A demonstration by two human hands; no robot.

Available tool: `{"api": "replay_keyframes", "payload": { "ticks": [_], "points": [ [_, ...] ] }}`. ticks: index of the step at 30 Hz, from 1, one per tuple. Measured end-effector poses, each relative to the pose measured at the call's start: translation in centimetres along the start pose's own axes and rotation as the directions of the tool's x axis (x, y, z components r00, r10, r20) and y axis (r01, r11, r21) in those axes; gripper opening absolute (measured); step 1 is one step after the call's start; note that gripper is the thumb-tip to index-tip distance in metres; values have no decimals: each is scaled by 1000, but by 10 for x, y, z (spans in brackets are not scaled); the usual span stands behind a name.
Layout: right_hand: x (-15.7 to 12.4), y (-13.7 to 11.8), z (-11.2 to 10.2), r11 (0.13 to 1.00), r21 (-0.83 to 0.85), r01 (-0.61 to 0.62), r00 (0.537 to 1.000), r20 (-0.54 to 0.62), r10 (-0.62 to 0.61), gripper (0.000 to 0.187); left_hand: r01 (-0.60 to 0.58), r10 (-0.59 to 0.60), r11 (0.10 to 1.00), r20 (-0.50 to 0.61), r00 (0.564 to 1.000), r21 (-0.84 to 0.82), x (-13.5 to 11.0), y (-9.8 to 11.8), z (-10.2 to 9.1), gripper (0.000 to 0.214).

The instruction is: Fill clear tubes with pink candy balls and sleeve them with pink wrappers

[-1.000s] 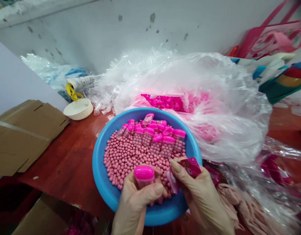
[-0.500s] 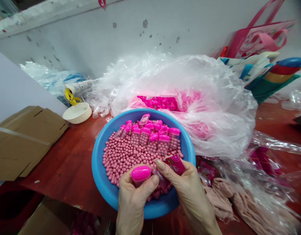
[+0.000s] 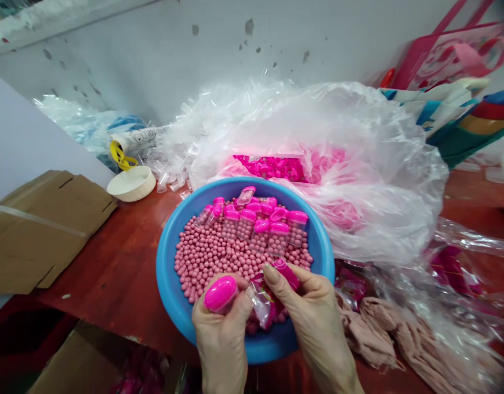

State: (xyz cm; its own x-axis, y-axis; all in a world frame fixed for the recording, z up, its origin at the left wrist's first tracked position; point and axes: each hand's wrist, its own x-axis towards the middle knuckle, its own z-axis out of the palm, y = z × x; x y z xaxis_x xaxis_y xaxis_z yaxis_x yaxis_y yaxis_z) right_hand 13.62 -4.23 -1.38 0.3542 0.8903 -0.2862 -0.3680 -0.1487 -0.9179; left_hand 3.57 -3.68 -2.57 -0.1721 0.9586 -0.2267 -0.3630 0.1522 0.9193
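Observation:
My left hand [image 3: 222, 323] is closed around a small container with a glossy pink cap [image 3: 221, 294]; its body is hidden by my fingers. In my right hand [image 3: 313, 306] a printed magenta plastic wrapper [image 3: 265, 298] is pinched between thumb and fingers, its clear end touching my left fingertips. Both hands are over the near part of a blue basin [image 3: 163, 273]. Pink round beads [image 3: 206, 257] fill the basin. On the beads at the far side lie several clear containers with pink caps [image 3: 260, 235], filled with beads.
Behind the basin is a large translucent bag [image 3: 383, 180] with pink caps [image 3: 276, 167] inside. To the left are a white round dish [image 3: 132, 184] and folded cardboard [image 3: 46, 230]. A beige cloth [image 3: 375, 323] and clear plastic wrapping [image 3: 444, 328] lie at right on the red table [image 3: 96, 284].
My left hand has moved slightly left, tilting the pink-capped container. The wrapper in my right hand has turned, and its clear end now shows between my hands. The view has shifted a little.

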Motion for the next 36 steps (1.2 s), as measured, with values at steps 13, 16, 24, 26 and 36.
{"api": "replay_keyframes", "payload": {
  "ticks": [13, 16, 24, 26, 36],
  "points": [
    [0, 3, -7, 993, 84, 78, 997, -31, -75, 28, -47, 47, 999, 7, 999, -3, 1, -2, -4, 12],
    [-1, 2, -5, 993, 91, 76, 997, -25, -74, 29, -34, 34, 999, -3, 999, -12, -1, 0, -3, 12],
    [3, 15, -13, 984, 125, 127, 983, -149, -108, 28, -131, 133, 990, -52, 990, 45, -1, 3, 0, 11],
    [3, 16, -15, 979, 130, 155, 974, -183, -130, 33, -148, 151, 987, -57, 987, 60, -2, 3, -1, 11],
    [-5, 4, -5, 965, -92, 245, 938, -230, -260, 14, -141, 141, 987, 13, 990, 79, -4, 0, 0, 12]
  ]
}}
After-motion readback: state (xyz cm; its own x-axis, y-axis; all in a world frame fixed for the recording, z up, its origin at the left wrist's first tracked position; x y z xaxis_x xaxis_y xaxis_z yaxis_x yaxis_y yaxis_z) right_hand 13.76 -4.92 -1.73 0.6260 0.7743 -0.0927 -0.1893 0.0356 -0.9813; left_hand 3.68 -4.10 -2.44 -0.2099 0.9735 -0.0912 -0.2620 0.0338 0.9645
